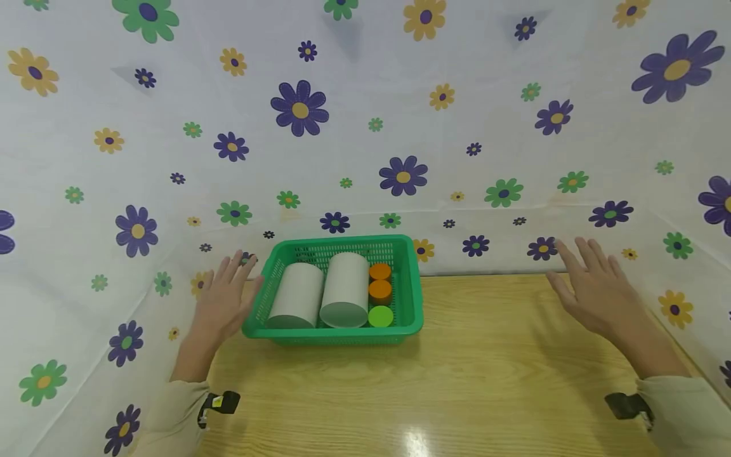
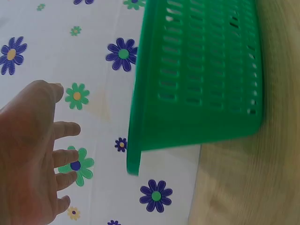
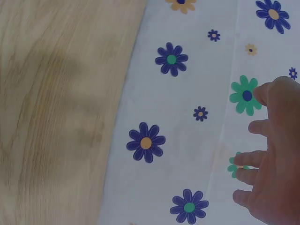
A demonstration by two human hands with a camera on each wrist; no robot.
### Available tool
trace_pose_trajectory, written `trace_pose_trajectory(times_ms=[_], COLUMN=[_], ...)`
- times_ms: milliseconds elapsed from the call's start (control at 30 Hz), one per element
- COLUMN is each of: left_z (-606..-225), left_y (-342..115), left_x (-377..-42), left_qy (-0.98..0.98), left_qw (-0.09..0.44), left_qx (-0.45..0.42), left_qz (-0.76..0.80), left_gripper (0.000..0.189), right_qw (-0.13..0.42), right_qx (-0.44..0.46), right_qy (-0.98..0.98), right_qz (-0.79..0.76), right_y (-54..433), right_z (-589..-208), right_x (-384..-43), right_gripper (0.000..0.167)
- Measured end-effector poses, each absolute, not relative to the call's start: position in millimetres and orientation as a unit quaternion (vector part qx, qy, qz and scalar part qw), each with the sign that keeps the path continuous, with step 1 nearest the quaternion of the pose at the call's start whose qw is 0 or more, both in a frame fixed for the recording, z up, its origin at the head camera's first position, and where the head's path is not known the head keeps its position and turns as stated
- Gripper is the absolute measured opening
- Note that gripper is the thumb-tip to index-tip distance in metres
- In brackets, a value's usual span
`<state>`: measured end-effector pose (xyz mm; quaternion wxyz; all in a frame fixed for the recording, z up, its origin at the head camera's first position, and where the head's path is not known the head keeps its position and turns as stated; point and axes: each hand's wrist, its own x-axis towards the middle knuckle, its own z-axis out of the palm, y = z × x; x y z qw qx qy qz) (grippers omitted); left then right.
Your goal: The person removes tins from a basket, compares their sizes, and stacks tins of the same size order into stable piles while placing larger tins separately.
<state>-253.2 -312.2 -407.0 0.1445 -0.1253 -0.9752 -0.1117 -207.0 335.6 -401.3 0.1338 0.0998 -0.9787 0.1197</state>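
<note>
A green plastic basket [image 1: 412,285] with slotted walls stands at the back of the wooden table. Inside it lie two white cylinders [image 1: 345,289], side by side, with two orange round pieces [image 1: 380,291] and a lime green one [image 1: 381,316] to their right. My left hand [image 1: 224,301] hovers beside the basket's left end, fingers spread and holding nothing. In the left wrist view the basket wall [image 2: 201,122] is apart from that hand. Far to the right, my right hand [image 1: 596,292] is raised over the table, fingers extended, nothing in it.
A white cloth with printed flowers [image 1: 354,152] hangs behind the table and along both sides. Bare wooden tabletop [image 1: 485,355] stretches in front of the basket and to its right. Each sleeve has a dark wrist camera [image 1: 625,405] at the cuff.
</note>
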Motion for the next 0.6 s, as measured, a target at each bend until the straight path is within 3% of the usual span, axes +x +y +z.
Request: trace_pose_trajectory(times_ms=[433,600], left_z=[-421,-426], left_y=[-284,-271], left_x=[-221,-211], left_qy=[-0.946,-0.928], left_qw=[0.219,0.207], left_qx=[-0.147,-0.144], left_qz=[-0.191,-0.273], left_gripper=[0.053,0.05], right_qw=[0.177,0.199], right_qx=[0.124,0.13], right_qy=[-0.959,-0.95], right_qz=[0.181,0.201], right_y=[323,317], right_z=[-404,-404], right_x=[-197,-193], right_gripper=[0.059,0.059])
